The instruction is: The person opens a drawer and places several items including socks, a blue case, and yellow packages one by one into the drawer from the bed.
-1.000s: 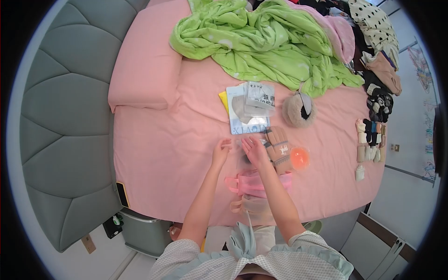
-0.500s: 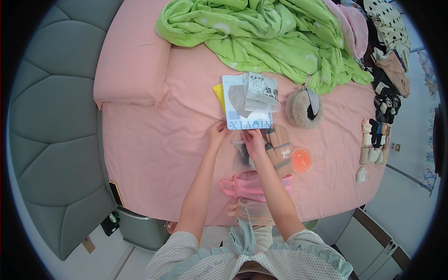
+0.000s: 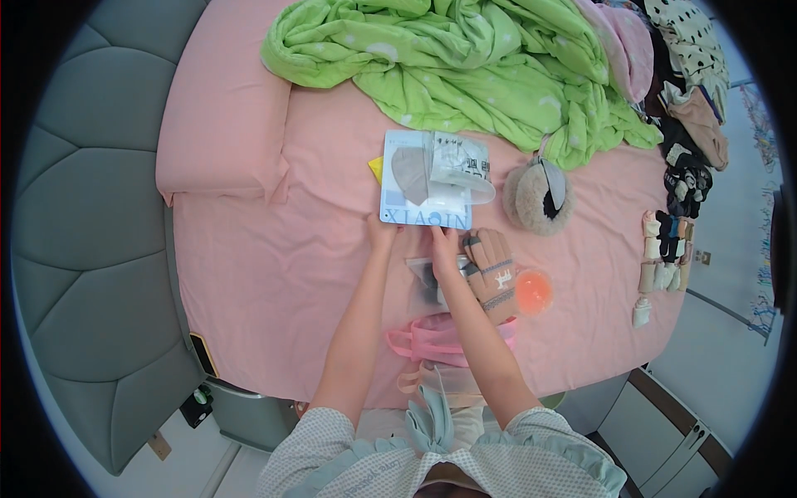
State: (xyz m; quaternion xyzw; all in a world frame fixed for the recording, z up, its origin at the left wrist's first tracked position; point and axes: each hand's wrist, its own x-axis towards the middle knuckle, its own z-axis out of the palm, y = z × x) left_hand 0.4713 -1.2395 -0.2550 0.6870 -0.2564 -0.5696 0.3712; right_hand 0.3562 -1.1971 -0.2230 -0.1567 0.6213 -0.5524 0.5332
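Observation:
My left hand (image 3: pixel 384 230) is at the lower left corner of a flat blue-and-white package (image 3: pixel 400 209), its fingers partly hidden under it. My right hand (image 3: pixel 445 241) grips the same package by its lower edge, right of the middle. A grey mask shape shows on the package's front. Over its right half lies a clear plastic bag (image 3: pixel 461 163) with dark print. Something yellow (image 3: pixel 376 169) peeks out at the left side. Beside my right wrist are brown knitted gloves (image 3: pixel 496 278) and a clear pouch with dark contents (image 3: pixel 421 278), partly covered by the forearm.
A fluffy beige earmuff-like roll (image 3: pixel 531 197) and a round orange tub (image 3: pixel 534 291) lie to the right. Pink mesh bags (image 3: pixel 440 339) sit near me. A green blanket (image 3: pixel 465 58) is heaped at the back, a pink pillow (image 3: pixel 224 124) at left, rolled socks (image 3: pixel 667 249) far right.
Both hands have shifted slightly left with the package and the bag on it. My left hand's fingers have gone further under the package's edge. The view has moved a little too.

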